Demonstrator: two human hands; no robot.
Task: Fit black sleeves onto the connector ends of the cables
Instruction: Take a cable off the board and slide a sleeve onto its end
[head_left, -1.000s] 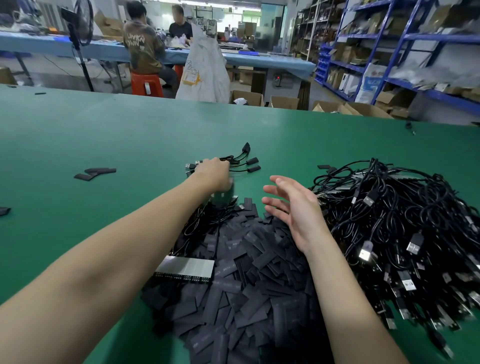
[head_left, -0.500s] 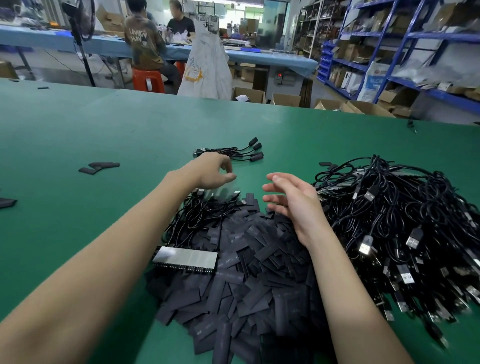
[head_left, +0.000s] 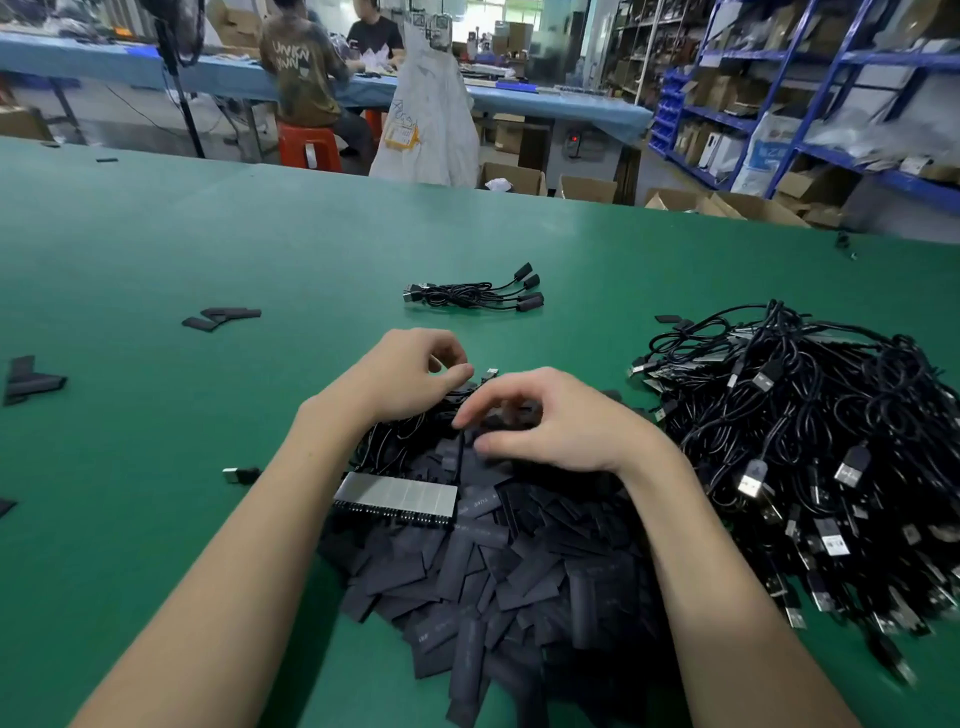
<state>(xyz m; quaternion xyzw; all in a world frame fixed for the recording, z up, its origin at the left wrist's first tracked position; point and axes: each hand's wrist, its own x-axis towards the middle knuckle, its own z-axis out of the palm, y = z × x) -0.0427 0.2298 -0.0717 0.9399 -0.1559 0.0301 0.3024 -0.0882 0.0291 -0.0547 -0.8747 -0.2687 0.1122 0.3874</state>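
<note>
Both hands met over the pile of sleeves, taking the next cable.

The left hand (head_left: 410, 376) pinched a cable (head_left: 470, 387) with curled fingers; the right hand (head_left: 561, 423) had curled fingers too, but whether it held anything I cannot tell. The sleeves (head_left: 498, 566) lay under the wrists, likely for easy reach, uncounted. The tangled cables (head_left: 810, 452) lay at 3 o'clock on the worktop (head_left: 208, 249), one bundle (head_left: 475, 295), likely finished, with four sleeved ends at 12 o'clock.
</note>
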